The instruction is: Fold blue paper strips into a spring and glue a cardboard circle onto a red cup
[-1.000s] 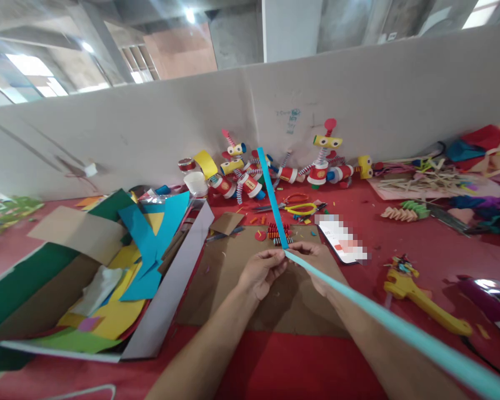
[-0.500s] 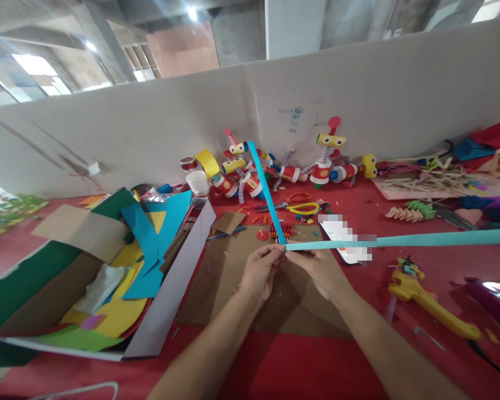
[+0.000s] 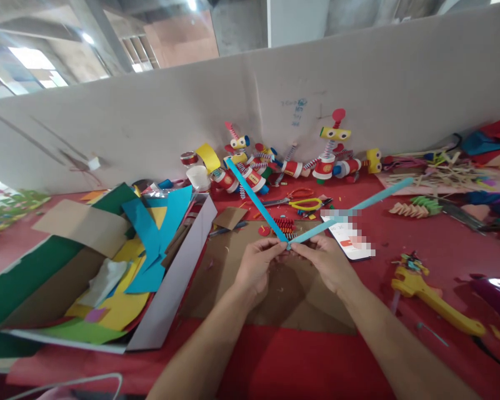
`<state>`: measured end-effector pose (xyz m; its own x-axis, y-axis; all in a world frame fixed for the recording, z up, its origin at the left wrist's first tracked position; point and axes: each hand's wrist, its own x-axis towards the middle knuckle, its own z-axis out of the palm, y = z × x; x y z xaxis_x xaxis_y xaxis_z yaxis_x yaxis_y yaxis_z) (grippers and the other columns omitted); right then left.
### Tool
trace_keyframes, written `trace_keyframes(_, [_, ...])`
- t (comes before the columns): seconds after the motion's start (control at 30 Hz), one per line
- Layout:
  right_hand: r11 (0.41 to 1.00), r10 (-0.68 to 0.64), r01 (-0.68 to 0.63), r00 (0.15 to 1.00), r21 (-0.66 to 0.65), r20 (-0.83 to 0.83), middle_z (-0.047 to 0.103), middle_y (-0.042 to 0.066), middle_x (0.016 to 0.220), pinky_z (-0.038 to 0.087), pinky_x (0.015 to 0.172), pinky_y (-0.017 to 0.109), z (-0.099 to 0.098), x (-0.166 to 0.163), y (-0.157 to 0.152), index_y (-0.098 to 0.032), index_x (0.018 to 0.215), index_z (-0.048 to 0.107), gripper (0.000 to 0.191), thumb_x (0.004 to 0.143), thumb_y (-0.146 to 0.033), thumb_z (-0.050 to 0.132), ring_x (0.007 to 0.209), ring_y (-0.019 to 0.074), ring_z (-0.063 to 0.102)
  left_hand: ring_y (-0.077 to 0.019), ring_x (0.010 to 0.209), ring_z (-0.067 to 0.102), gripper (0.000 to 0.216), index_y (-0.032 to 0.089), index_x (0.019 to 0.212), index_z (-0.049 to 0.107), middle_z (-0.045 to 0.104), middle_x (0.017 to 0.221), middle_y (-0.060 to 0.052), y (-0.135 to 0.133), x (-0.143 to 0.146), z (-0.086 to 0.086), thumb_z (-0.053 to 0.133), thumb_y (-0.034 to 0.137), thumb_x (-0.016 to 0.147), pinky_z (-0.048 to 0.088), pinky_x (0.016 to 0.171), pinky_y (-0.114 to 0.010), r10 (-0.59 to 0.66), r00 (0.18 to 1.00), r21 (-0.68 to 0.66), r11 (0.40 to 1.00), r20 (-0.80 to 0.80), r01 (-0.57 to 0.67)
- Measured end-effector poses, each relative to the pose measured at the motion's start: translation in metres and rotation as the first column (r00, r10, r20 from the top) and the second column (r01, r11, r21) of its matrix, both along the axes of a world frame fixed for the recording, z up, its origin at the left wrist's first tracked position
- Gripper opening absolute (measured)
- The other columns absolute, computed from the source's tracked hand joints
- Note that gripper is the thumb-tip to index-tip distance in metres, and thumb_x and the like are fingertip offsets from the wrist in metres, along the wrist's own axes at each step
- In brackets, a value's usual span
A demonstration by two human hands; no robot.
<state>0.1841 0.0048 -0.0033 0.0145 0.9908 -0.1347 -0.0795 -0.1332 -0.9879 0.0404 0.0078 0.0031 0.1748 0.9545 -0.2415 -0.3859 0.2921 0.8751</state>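
Note:
Two blue paper strips meet at my fingertips in the middle of the head view. The darker blue strip [image 3: 256, 199] slants up to the left, and the lighter blue strip [image 3: 360, 208] slants up to the right, forming a V. My left hand [image 3: 258, 264] pinches the joined ends from the left. From the right, my right hand [image 3: 323, 261] is closed on the same joint. A brown cardboard sheet [image 3: 220, 278] lies below my hands. Just beyond them is a folded red paper spring [image 3: 284, 225]. How the ends overlap is partly hidden by my fingers.
At left stands an open box [image 3: 173, 294] of coloured paper. Paper figures [image 3: 325, 166] line the back wall. Yellow-handled scissors [image 3: 308, 204], pliers [image 3: 300, 193] and a phone [image 3: 350, 244] lie beyond my hands. A yellow glue gun [image 3: 437, 303] with a cord is on the right.
The lighter strip has swung from nearly level to slanting up right. The darker strip leans further left. Both hands still pinch the joint.

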Motion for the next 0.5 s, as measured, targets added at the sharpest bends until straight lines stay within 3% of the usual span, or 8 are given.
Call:
trace_keyframes(0.13, [1.000,0.013,-0.013,1.000,-0.018,0.004,0.065,0.001,0.062,0.041,0.056,0.027,0.0000,0.0031,0.0004,-0.018,0.070,0.067,0.018,0.066,-0.036,0.069,0.060,0.0140,0.056,-0.0124,0.063,0.061,0.024,0.012,0.075,0.068,0.068,0.073,-0.006,-0.0013,0.0009,0.0010,0.077,0.026,0.058,0.048,0.065,-0.026,0.038,0.999,0.011,0.999,-0.017,-0.038])
trace_keyframes(0.33, [0.993,0.117,-0.118,0.993,0.014,0.029,0.064,-0.001,0.063,0.038,0.058,0.027,-0.0007,0.0088,0.0017,-0.018,0.072,0.067,0.015,0.067,-0.032,0.068,0.060,0.0129,0.054,-0.0140,0.065,0.063,0.022,0.009,0.075,0.070,0.069,0.073,-0.010,-0.0014,-0.0027,0.0047,0.075,0.027,0.063,0.050,0.067,-0.027,-0.112,0.992,-0.093,0.990,-0.059,0.106])
trace_keyframes(0.5, [0.991,0.128,-0.131,0.989,0.032,0.068,0.061,-0.002,0.060,0.037,0.058,0.027,0.0025,0.0098,0.0021,-0.018,0.069,0.064,0.016,0.069,-0.034,0.067,0.058,0.0122,0.051,-0.0120,0.060,0.060,0.021,0.010,0.068,0.070,0.068,0.067,-0.008,-0.0005,-0.0040,0.0052,0.077,0.028,0.060,0.048,0.061,-0.024,-0.107,0.989,-0.112,0.989,-0.100,0.096])
